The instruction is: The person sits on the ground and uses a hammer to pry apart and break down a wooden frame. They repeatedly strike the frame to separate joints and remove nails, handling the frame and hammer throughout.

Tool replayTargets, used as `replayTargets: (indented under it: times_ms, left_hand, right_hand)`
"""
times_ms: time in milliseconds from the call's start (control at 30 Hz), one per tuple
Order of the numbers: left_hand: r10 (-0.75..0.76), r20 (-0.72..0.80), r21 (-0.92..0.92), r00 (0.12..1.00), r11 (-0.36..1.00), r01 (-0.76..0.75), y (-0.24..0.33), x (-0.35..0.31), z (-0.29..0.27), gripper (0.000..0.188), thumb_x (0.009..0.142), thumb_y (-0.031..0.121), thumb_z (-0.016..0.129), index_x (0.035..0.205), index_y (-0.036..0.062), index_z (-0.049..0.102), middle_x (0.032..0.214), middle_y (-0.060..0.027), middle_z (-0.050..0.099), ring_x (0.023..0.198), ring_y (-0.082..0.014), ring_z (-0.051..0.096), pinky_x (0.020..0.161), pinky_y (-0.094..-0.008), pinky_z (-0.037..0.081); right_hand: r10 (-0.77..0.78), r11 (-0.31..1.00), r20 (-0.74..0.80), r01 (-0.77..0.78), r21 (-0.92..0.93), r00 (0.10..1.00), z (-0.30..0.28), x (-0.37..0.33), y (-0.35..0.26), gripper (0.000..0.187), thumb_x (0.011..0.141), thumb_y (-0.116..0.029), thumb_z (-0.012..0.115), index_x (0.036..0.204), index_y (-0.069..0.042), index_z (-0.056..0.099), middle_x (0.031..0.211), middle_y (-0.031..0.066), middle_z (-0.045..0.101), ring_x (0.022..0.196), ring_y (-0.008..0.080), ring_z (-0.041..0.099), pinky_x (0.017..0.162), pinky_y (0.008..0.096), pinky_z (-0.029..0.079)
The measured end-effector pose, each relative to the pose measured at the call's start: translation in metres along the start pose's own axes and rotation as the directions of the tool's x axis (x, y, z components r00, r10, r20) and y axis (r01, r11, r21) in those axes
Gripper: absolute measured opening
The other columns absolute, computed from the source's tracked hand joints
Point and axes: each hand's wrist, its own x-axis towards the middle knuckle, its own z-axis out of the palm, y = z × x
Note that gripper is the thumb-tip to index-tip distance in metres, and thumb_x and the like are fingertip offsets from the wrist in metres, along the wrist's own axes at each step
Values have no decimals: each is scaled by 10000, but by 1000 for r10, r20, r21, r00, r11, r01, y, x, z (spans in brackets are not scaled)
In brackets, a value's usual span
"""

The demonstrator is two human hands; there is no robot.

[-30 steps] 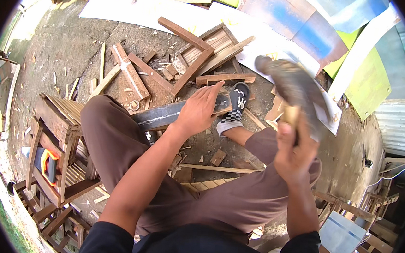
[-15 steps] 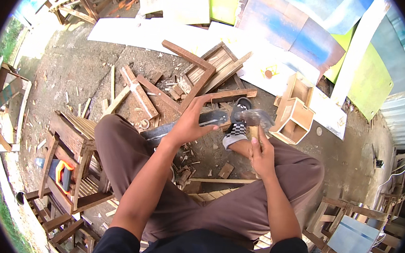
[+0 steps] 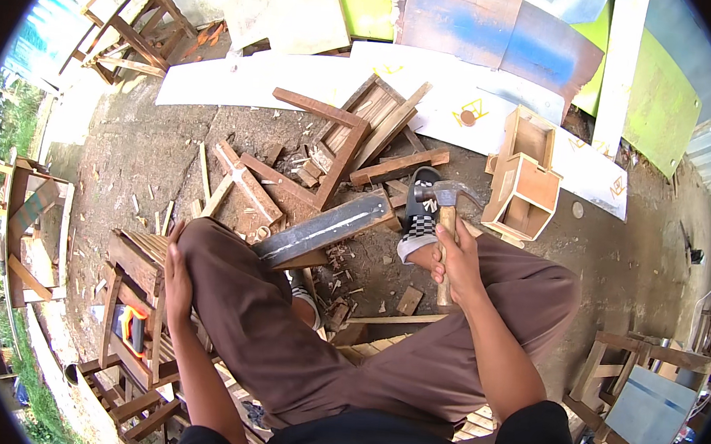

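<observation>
My right hand (image 3: 458,269) is wrapped around the wooden handle of a claw hammer (image 3: 447,194), whose metal head points away from me above my shoe. Beside my left knee, my left hand (image 3: 179,278) lies flat with its fingers stretched out, against the brown trouser leg, holding nothing. Between my legs a thick block of wood (image 3: 329,230) with a dark, white-streaked top face slants up to the right, its left end by my left knee. Part of the block's underside is hidden.
Wood offcuts (image 3: 245,183) and an L-shaped wooden frame (image 3: 349,150) lie ahead among shavings. A small open wooden box (image 3: 523,194) stands at right. At left, an orange-handled saw (image 3: 134,329) rests by a slatted wooden stool (image 3: 137,255). White boards (image 3: 258,78) lie farther off.
My left hand has moved left and back, from above the block to beside my left knee. The hammer, blurred before, now shows sharply, its head slightly higher. The view has shifted a little.
</observation>
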Motion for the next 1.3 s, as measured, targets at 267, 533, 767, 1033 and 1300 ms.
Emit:
replayTargets:
  times_ms: [267, 533, 767, 1033, 1300]
  left_hand:
    - [-419, 472, -660, 775, 414, 626, -34, -99, 87, 575, 1176, 460, 381, 1507, 41, 594, 1487, -164, 641, 1432, -304, 554, 1239, -416, 367]
    - [-379, 441, -855, 813, 98, 510, -33, -72, 71, 596, 1170, 485, 378, 1514, 45, 588, 1486, -157, 643, 1420, -306, 564, 1233, -410, 378]
    - [-309, 440, -890, 843, -25, 455, -28, -37, 59, 615, 1165, 507, 376, 1520, 49, 583, 1484, -150, 644, 1410, -307, 572, 1227, -404, 386]
    - [-298, 450, -890, 842, -68, 451, -21, -22, 55, 637, 1159, 531, 373, 1528, 53, 577, 1483, -143, 646, 1398, -309, 582, 1221, -398, 397]
    - [-427, 324, -868, 845, 222, 445, -21, -1, 13, 659, 1154, 556, 370, 1535, 57, 571, 1481, -135, 647, 1386, -311, 593, 1214, -392, 407]
  right_hand:
    - [72, 993, 99, -62, -104, 993, 19, 0, 9, 450, 1111, -221, 597, 1539, -177, 465, 666, -8, 494, 431, 69, 419, 386, 255, 367]
    - [41, 994, 63, -34, -106, 997, 25, -1, 13, 517, 1105, -244, 610, 1585, -190, 428, 677, 2, 503, 436, 77, 435, 375, 254, 372]
    - [30, 992, 33, -25, -127, 999, 34, 0, 10, 449, 1099, -257, 622, 1520, -174, 488, 686, 16, 514, 439, 84, 439, 373, 253, 375]
    - [-55, 992, 47, 60, -108, 997, 51, 5, 3, 350, 1094, -279, 615, 1404, -143, 525, 697, 15, 509, 432, 82, 441, 372, 245, 379]
    - [-58, 996, 21, 59, -59, 998, 50, 5, -1, 284, 1093, -293, 612, 1319, -140, 535, 720, 20, 514, 443, 78, 444, 373, 235, 378]
